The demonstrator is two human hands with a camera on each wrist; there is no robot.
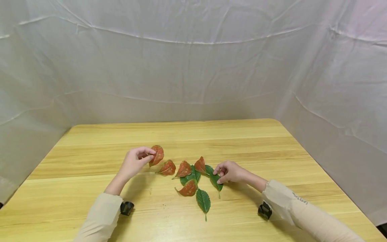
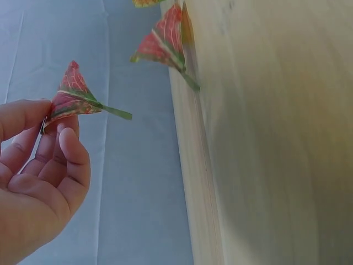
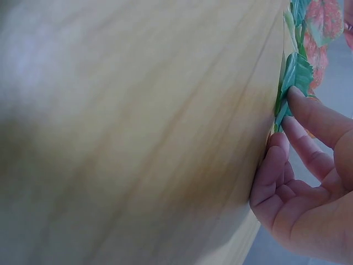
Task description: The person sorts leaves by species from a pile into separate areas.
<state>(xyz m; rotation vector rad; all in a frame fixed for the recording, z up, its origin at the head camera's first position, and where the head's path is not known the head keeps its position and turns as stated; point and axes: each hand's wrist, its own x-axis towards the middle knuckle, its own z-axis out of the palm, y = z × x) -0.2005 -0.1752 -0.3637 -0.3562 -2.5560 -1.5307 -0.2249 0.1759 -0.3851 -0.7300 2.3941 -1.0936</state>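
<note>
My left hand (image 1: 135, 162) pinches a red leaf (image 1: 157, 155) with green veins by its edge, between thumb and fingers. In the left wrist view that leaf (image 2: 71, 96) is held up off the table, its stem pointing away from the palm. To the right, my right hand (image 1: 231, 172) pinches a dark green leaf (image 1: 215, 180) lying at the right end of the pile. The right wrist view shows thumb and forefinger at this green leaf (image 3: 297, 74), low against the tabletop. Between the hands, a red leaf (image 1: 168, 167) lies nearest the left hand.
More red leaves (image 1: 183, 169) overlap green ones (image 1: 193, 174) in the middle of the wooden table (image 1: 242, 137). A single green leaf (image 1: 203, 201) lies in front, its stem toward me. Pale cloth (image 1: 187, 74) hangs behind the table and at both sides.
</note>
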